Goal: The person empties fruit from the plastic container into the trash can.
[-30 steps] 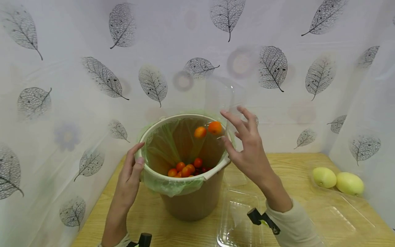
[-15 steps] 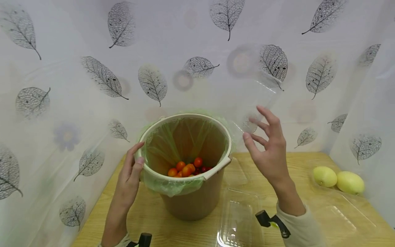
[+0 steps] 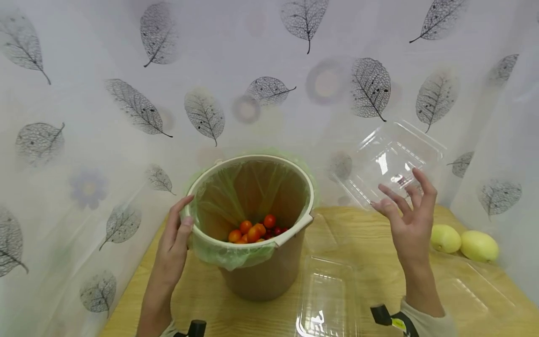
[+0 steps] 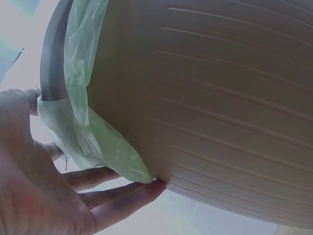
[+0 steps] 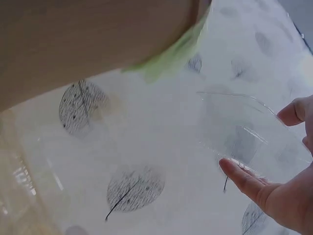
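My left hand [image 3: 172, 238] holds the left rim of a beige bucket [image 3: 263, 276] lined with a thin green plastic bag [image 3: 233, 255]. In the left wrist view, its fingers [image 4: 129, 198] reach the bucket's outer wall beside the folded bag. Several orange and red tomatoes [image 3: 254, 232] lie in the bottom of the bucket. Right of the bucket, my right hand [image 3: 410, 224] grips a clear plastic container [image 3: 389, 161] by its edge, raised and tilted above the table. The right wrist view shows the container [image 5: 239, 132] between thumb and fingers, with no fruit in it.
Another clear container [image 3: 326, 299] lies on the wooden table [image 3: 236, 320] in front right of the bucket. Two pale yellow-green fruits [image 3: 479, 245] sit at the far right, near more clear plastic [image 3: 467, 295]. A leaf-patterned curtain [image 3: 269, 42] stands behind.
Two orange tomatoes in mid-air dropped into the bucket. My right hand moved right, away from the bucket, with the clear container. The left hand stayed at the rim.
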Motion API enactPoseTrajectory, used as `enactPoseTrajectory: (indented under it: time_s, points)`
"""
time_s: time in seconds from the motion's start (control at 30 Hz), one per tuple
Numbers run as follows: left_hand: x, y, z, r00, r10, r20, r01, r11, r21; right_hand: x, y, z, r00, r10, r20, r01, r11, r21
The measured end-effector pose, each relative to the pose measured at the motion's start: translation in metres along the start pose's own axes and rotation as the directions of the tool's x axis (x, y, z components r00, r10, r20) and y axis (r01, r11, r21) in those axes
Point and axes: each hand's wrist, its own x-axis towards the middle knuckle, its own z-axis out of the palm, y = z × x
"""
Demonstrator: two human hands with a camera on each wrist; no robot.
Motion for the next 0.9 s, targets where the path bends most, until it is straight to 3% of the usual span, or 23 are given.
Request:
enactPoseTrajectory:
  time_s: [0.13,0.3,0.6,0.7,0.9]
  points:
    - [0.000,0.000,0.002,1.000,0.000,-0.001,0.000,1.000,0.003,-0.002,0.012,-0.021,0.989,0.124,-0.082,-0.125,0.992,-0.016]
    - [0.000,0.001,0.001,1.000,-0.003,-0.006,0.003,0.999,0.036,-0.004,0.031,-0.035,0.965,0.232,-0.119,-0.240,0.969,-0.061]
    - [0.000,0.001,0.002,1.000,0.008,-0.010,-0.007,1.000,0.016,-0.009,0.061,-0.054,0.902,0.400,-0.163,-0.421,0.898,-0.128]
    - [-0.001,0.001,0.003,1.000,0.009,-0.012,-0.009,1.000,0.014,-0.011,0.071,-0.061,0.866,0.464,-0.184,-0.493,0.854,-0.168]
    - [-0.001,0.001,0.002,1.000,0.004,-0.013,-0.004,1.000,0.024,-0.019,0.091,-0.069,0.759,0.618,-0.205,-0.650,0.738,-0.182]
